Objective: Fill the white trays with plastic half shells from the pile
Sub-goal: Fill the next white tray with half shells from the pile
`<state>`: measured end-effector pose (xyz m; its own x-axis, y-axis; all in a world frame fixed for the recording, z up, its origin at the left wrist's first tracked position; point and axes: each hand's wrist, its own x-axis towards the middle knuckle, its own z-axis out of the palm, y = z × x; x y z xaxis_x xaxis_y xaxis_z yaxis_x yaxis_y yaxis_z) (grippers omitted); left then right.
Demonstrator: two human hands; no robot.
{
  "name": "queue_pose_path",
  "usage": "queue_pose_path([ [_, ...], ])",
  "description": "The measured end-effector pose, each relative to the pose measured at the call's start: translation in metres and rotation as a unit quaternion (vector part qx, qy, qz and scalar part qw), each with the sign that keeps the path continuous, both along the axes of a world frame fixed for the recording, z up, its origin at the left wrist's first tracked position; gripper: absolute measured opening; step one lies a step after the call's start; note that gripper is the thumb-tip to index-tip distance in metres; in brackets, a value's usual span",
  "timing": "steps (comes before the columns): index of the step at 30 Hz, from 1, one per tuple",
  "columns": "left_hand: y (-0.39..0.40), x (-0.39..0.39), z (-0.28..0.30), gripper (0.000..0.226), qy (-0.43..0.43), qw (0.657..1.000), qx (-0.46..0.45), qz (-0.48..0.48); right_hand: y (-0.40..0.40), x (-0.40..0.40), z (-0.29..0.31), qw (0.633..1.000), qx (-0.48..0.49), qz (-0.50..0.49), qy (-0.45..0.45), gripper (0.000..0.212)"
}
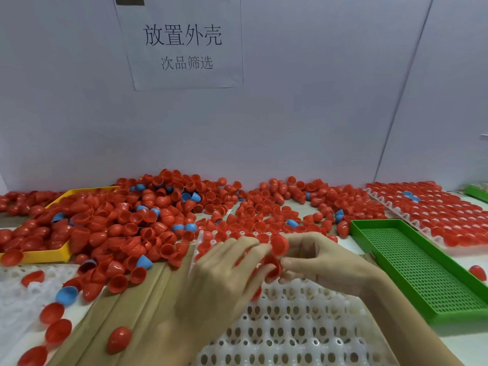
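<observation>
1. At lower centre of the frame, the white tray (pixel 298 326) being worked on has most of its cups bare; only its far rows, near the hands, hold red shells, so I judge this tray barely started.
2. At upper right, a second tray (pixel 433 215) looks nearly full: rows of red shells cover it, with a couple of blue ones near its far end.
3. At lower left, a third tray (pixel 15 294) carries one red shell and little else that I can see; a few loose shells lie beside it on the worktop (pixel 118 307).
4. Across the middle of the frame, the pile (pixel 163 215) is large, mostly red with scattered blue shells. Supply is not the limit; most of the filling is left, as far as I can judge.
5. At centre right, the right hand (pixel 324 262) pinches a red shell (pixel 280 244) between thumb and fingertips, just above the near tray's far rows.
6. Beside it, the left hand (pixel 224 270) reaches toward the same spot with fingers extended and blurred; more red shows between the two hands, but I cannot tell whether the left grips any of it.
7. At mid left, a yellow bin (pixel 52 254) is heaped with red shells that spill over its rim.
8. At right, a green basket (pixel 422 270) with a perforated floor holds nothing that shows.
</observation>
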<state>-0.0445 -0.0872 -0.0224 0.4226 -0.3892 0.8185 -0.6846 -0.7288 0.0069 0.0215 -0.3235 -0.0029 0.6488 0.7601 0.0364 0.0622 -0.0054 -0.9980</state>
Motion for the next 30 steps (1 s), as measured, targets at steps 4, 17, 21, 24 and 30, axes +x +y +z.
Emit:
queue_pose_path([
  [4, -0.012, -0.005, 0.002, 0.022, 0.144, 0.978, -0.127, -0.083, -0.001, -0.006, -0.001, 1.000, -0.019, 0.012, -0.009, 0.023],
  [17, -0.015, 0.001, -0.015, 0.027, 0.261, 0.963, -0.063, -0.008, -0.038, 0.016, -0.009, 0.969, 0.065, -0.233, 0.042, 0.027],
  [21, -0.020, 0.000, -0.024, 0.039, 0.309, 0.950, 0.032, 0.025, -0.042, 0.020, -0.014, 0.960, 0.069, -0.266, 0.049, 0.026],
  [24, -0.017, 0.000, -0.022, 0.047, 0.282, 0.957, 0.059, 0.022, -0.043, 0.021, -0.015, 0.958, 0.071, -0.275, 0.048, 0.026],
  [30, -0.018, -0.002, -0.018, 0.055, 0.328, 0.934, 0.132, -0.055, -0.044, 0.021, -0.017, 0.954, 0.067, -0.287, 0.049, 0.025],
])
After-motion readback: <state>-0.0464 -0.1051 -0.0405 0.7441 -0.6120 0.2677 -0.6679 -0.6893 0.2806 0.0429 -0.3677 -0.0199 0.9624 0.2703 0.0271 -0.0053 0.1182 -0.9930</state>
